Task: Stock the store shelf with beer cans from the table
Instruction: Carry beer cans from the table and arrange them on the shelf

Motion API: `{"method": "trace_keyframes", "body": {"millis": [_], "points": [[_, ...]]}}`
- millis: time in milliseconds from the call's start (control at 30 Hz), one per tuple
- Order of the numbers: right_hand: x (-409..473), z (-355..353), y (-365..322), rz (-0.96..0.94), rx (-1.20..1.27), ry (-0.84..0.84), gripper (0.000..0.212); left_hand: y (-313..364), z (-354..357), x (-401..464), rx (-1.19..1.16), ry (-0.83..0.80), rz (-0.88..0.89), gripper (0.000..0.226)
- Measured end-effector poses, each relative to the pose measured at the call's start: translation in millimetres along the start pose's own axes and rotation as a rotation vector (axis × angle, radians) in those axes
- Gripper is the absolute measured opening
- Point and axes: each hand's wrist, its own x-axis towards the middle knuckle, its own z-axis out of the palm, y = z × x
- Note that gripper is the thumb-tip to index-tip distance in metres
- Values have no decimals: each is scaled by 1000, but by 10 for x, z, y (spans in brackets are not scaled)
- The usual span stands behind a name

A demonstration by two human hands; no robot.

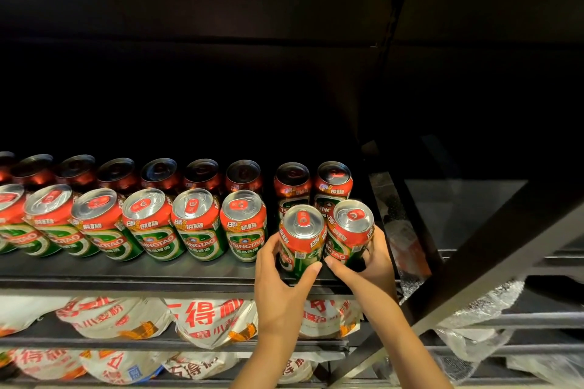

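Note:
Two rows of red and green beer cans stand on the dark shelf (158,275), a front row (196,224) and a back row (202,175). My left hand (281,290) grips one beer can (301,238) at the right end of the front row. Beside it, my right hand (374,265) grips a second beer can (349,230) at the far right. Both held cans are upright at the shelf's front edge, in front of two back-row cans (333,183). Whether they touch the shelf is hidden by my fingers.
White bags with red print (205,319) fill the two shelves below. A black diagonal frame bar (493,265) crosses at the right, with crinkled plastic wrap (474,319) behind it. The space above the cans is dark.

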Motion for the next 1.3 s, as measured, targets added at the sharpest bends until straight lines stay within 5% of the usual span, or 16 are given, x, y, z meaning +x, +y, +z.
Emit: {"method": "trace_keyframes", "body": {"millis": [433,833,1300], "points": [[-4,-16,-16,-12,7,-37,76,-97,-55,12,28,-83,43,71],[10,4,-23,-38,-3,-51,75,-13,169,17,26,156,33,64],[1,-29,-38,-60,77,-52,67,-87,134,11,3,206,71,60]]}}
